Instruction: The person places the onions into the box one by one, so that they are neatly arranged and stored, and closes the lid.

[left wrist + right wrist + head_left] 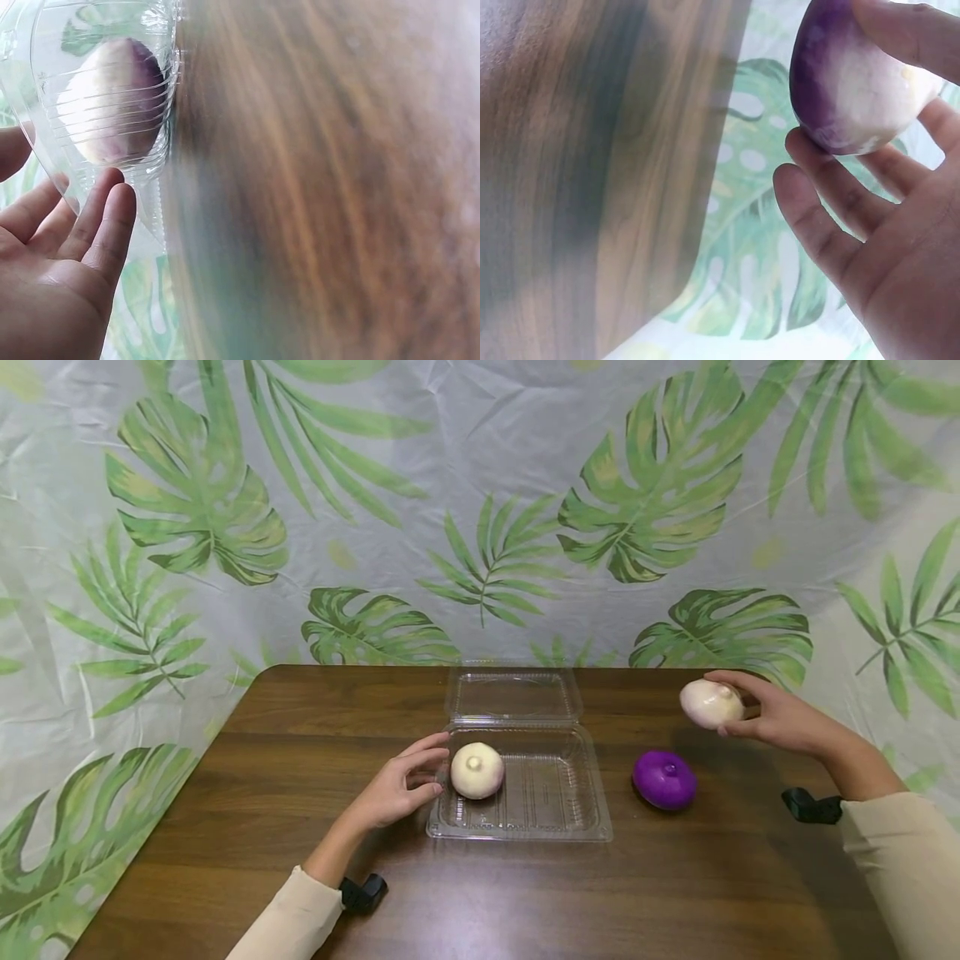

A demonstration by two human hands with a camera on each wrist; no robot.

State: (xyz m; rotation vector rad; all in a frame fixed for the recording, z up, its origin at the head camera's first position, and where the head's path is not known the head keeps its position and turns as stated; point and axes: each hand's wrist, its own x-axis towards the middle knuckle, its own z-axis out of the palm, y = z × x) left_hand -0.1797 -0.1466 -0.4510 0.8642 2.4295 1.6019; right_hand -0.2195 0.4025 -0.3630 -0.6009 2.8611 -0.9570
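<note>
My feed gives me a dark wood-grain counter [255, 810], its far-left corner rounded, a pale sheen towards its near side. Past its far and left edges I make out a creased, pale cloth [487, 452] printed with green monstera leaves [660, 477] and palm fronds [487, 564].

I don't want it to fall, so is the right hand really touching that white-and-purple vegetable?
Touching. The right wrist view shows the right hand holding the vegetable, thumb and fingertip against it.

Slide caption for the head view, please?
Right hand grips one turnip; left hand is by an open tray holding a second turnip; a purple bulb lies right of the tray.
</note>
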